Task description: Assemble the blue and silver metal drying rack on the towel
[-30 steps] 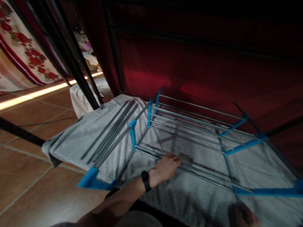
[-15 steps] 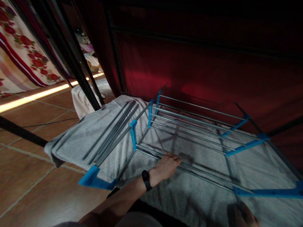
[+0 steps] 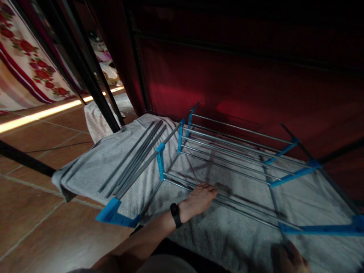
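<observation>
Left hand [image 3: 199,200] is pressing flat, fingers together, on the near grey metal rods [image 3: 227,204] of a blue-jointed rack [image 3: 295,175], steadying it on a grey towel [image 3: 93,167]; right hand's [image 3: 288,259] grip is unclear.

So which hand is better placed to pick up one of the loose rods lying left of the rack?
Left. The left hand rests on the rack's near rods, nearer the loose rods; the right hand is far off at the rack's opposite end.

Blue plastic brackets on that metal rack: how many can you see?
7, perhaps more hidden: a corner piece near the floor tiles, three uprights along the left side, two bars at right, one long bar at lower right.
</observation>
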A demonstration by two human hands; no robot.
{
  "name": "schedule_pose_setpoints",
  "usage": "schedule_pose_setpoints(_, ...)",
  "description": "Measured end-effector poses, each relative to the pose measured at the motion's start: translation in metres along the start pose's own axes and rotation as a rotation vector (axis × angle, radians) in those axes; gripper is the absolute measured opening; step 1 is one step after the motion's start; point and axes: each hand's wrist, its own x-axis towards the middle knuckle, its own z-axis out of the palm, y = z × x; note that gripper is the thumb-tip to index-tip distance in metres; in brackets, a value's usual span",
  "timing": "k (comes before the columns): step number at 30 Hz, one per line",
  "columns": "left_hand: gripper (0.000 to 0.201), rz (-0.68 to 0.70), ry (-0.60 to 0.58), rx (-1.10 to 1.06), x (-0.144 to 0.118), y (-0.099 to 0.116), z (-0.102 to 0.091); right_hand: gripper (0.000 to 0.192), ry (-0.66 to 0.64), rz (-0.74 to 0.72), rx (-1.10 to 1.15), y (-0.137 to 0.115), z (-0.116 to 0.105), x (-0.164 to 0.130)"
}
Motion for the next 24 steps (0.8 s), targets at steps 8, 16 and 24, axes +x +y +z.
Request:
schedule_pose_setpoints(8, 0.026, -0.020, -0.005, -0.016, -0.001, -0.001, -0.008, 0.066, 0.062, 0.233, 0.183, 0.014, 0.022, -0.010)
schedule_pose_setpoints(16, 0.033, 0.003, -0.040, 0.027, 0.010, -0.012, -0.012, 0.058, 0.204, 0.374, 0.473, 0.000, 0.025, 0.020)
schedule_pose_setpoints(24, 0.038, 0.006, -0.074, 0.066, 0.012, -0.013, -0.013, 0.056, 0.193, 0.255, 0.646, -0.009, 0.034, 0.043)
